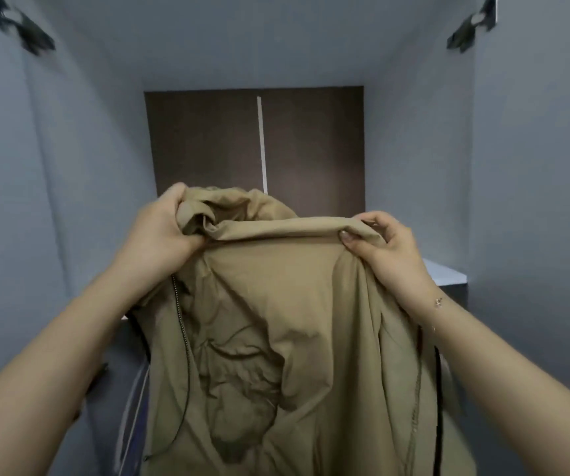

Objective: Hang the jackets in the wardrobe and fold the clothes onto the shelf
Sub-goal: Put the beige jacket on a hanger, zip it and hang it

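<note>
A tan jacket (276, 321) with a zip down its left side hangs in front of me, inside an open grey wardrobe (80, 166). My left hand (159, 228) grips a bunched fold of the collar or hood at the upper left. At the upper right my right hand (390, 249) pinches the collar's edge between thumb and fingers. The fabric between the two hands is stretched into a flat band. The jacket's lower part runs out of the bottom of the view. No hanger shows.
The wardrobe has grey side walls and a dark brown back panel (208, 142) with a pale vertical strip. Black brackets (29, 29) sit high on both side walls. A grey shelf (445, 273) juts out low on the right.
</note>
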{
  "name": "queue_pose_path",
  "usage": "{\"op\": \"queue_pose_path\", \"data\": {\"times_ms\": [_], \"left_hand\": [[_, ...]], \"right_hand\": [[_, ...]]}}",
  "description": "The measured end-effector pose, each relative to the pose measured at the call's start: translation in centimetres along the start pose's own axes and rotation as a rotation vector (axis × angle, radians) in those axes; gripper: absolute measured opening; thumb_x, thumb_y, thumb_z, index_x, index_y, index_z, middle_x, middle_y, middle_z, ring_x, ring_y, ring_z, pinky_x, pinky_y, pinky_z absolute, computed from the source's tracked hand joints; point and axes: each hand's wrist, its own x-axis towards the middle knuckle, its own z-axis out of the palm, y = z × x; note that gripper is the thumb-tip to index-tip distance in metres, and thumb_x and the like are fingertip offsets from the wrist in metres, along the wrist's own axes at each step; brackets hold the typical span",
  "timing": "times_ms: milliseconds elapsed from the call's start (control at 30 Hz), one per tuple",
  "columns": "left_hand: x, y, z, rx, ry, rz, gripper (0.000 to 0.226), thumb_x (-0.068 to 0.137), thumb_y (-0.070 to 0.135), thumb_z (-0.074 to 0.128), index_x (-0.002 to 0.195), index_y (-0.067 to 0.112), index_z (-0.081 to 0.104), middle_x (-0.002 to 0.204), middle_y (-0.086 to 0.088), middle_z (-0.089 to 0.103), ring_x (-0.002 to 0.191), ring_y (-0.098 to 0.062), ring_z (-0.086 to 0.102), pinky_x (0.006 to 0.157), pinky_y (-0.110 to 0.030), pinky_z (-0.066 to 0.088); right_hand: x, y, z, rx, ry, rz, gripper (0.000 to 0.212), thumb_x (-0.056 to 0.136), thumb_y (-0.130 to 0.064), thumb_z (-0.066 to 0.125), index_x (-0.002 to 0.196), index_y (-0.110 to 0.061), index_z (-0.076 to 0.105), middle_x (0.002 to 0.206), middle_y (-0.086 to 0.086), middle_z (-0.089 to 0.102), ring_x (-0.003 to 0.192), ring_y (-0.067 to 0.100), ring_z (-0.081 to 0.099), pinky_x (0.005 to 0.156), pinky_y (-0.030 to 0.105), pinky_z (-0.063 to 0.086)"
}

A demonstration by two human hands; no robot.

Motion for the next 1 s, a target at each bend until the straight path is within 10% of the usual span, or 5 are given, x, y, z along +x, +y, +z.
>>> {"op": "queue_pose_path", "data": {"times_ms": [200, 333, 533, 833, 1000], "left_hand": [[15.5, -2.4, 7.6, 0.397, 0.169, 0.014, 0.019, 0.087, 0.015, 0.057, 0.094, 0.02, 0.04, 0.089, -0.003, 0.058, 0.083, -0.034, 0.057, 0.062, -0.04, 0.041], [15.6, -5.4, 14.8, 0.641, -0.517, -0.471, 0.091, 0.091, 0.05, 0.057, 0.155, 0.016, 0.002, 0.16, -0.021, 0.008, 0.146, -0.04, 0.016, 0.114, -0.055, 0.018], [6.8, -6.4, 20.8, 0.351, -1.196, -0.435, 0.092, 0.083, 0.084, 0.02, 0.156, 0.032, -0.001, 0.164, 0.005, -0.005, 0.151, -0.021, 0.003, 0.119, -0.035, 0.003], [4.7, -6.5, 20.2, 0.191, -0.845, -0.375, 0.049, 0.1, 0.049, 0.041, 0.139, 0.021, 0.052, 0.147, -0.005, 0.049, 0.135, -0.023, 0.042, 0.102, -0.024, 0.03], [1.6, -3.2, 19.9, 0.448, -0.308, -0.156, 0.024, 0.093, 0.031, 0.059, 0.113, 0.022, 0.069, 0.117, -0.015, 0.066, 0.117, -0.034, 0.053, 0.101, -0.041, 0.036]], "right_hand": [[17.1, 5.5, 3.4, -0.427, 0.089, -0.118, 0.028, 0.088, -0.029, 0.067, 0.107, -0.023, 0.048, 0.096, -0.003, 0.066, 0.087, 0.015, 0.061, 0.073, 0.03, 0.05], [21.3, 14.2, 6.3, -0.734, -0.159, 0.139, 0.031, 0.089, -0.024, 0.063, 0.111, -0.012, 0.045, 0.11, 0.015, 0.063, 0.102, 0.036, 0.06, 0.079, 0.038, 0.05], [19.8, 21.8, 7.1, -0.641, -0.494, 0.387, 0.065, 0.091, -0.035, 0.064, 0.145, -0.011, 0.037, 0.147, 0.014, 0.045, 0.131, 0.029, 0.047, 0.099, 0.028, 0.04], [8.4, 14.8, -1.8, -0.431, -0.135, 0.299, 0.026, 0.088, -0.024, 0.066, 0.114, -0.023, 0.065, 0.12, -0.004, 0.065, 0.113, 0.011, 0.059, 0.096, 0.022, 0.043], [-4.1, 12.4, -7.4, -0.27, 0.066, 0.377, 0.023, 0.091, -0.007, 0.06, 0.104, -0.022, 0.071, 0.114, -0.005, 0.068, 0.113, 0.01, 0.06, 0.1, 0.027, 0.047]]}}
